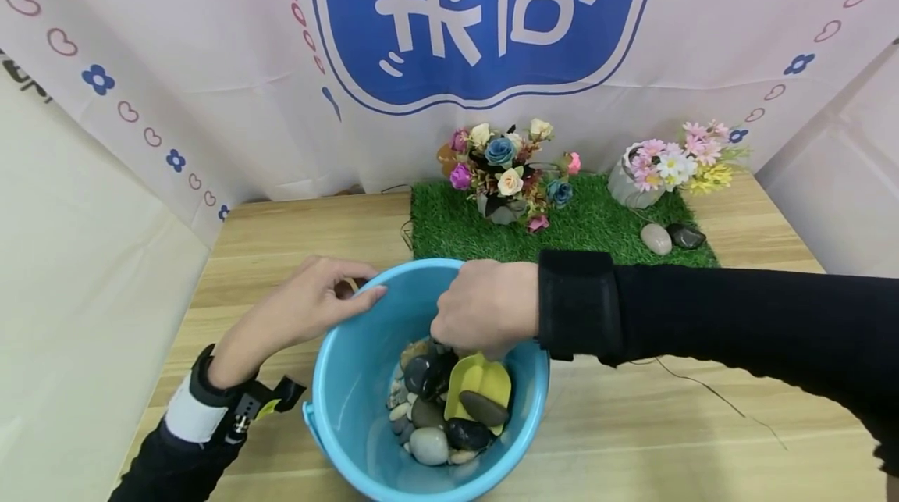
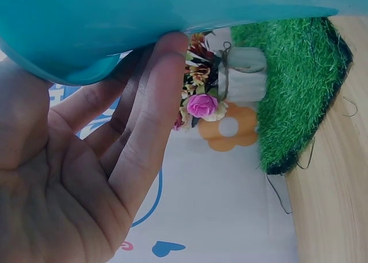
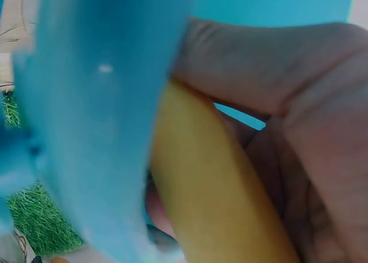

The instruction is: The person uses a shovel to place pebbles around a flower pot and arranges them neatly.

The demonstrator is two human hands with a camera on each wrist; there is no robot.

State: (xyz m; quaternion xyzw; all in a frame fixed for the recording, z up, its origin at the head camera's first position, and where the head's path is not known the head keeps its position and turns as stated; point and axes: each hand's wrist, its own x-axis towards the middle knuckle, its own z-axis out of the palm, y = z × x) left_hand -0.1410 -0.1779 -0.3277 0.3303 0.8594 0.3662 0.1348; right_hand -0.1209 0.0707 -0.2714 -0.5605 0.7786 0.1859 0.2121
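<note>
A light blue bucket (image 1: 361, 385) stands on the wooden table with stones inside. My left hand (image 1: 305, 307) grips its upper left rim, thumb over the edge and fingers along the outside wall. Inside the bucket my right hand (image 1: 488, 307) holds a small yellow shovel (image 1: 492, 375) by its handle (image 3: 204, 182). On the shovel's blade lies a dark flat stone (image 1: 483, 408). Around the blade are black stones, a pale grey stone (image 1: 428, 446) and several small pebbles. Much of the handle is hidden by the right hand in the head view.
Behind the bucket lies a green turf mat (image 1: 442, 217). It bears a pot of mixed flowers (image 1: 502, 166), a white pot (image 1: 628, 182) of pink and yellow flowers, a light stone (image 1: 656, 238) and a black stone (image 1: 685, 236). A printed cloth (image 1: 246, 119) hangs behind the table.
</note>
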